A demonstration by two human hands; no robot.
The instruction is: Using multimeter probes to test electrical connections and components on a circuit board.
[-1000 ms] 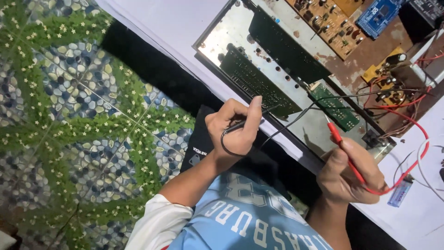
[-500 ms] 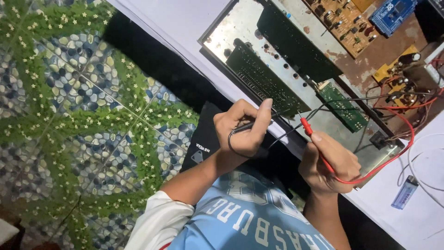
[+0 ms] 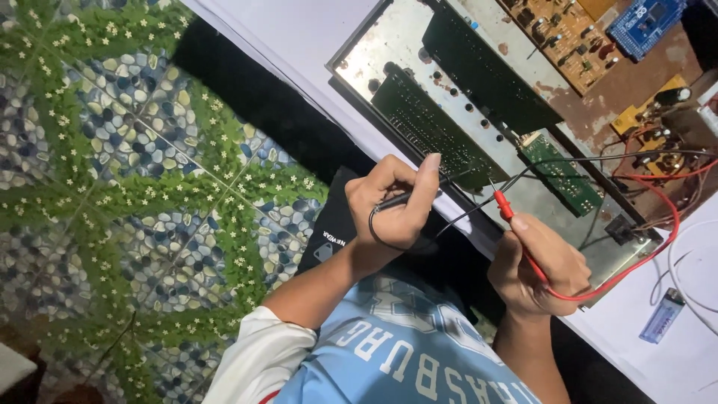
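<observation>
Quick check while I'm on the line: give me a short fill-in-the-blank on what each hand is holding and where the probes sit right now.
1. The left hand grips the ____ probe.
2. The right hand grips the ____ probe.
3. The red lead loops back from the right hand toward the open metal ____.
4. On the white table, right of the right hand, lies a small ____ lighter.

Missing words: black; red; chassis; blue

Red probe (image 3: 502,204), black probe (image 3: 393,202); green circuit board (image 3: 561,173); blue lighter (image 3: 662,316); pebble-and-leaf patterned floor (image 3: 112,187).
</observation>
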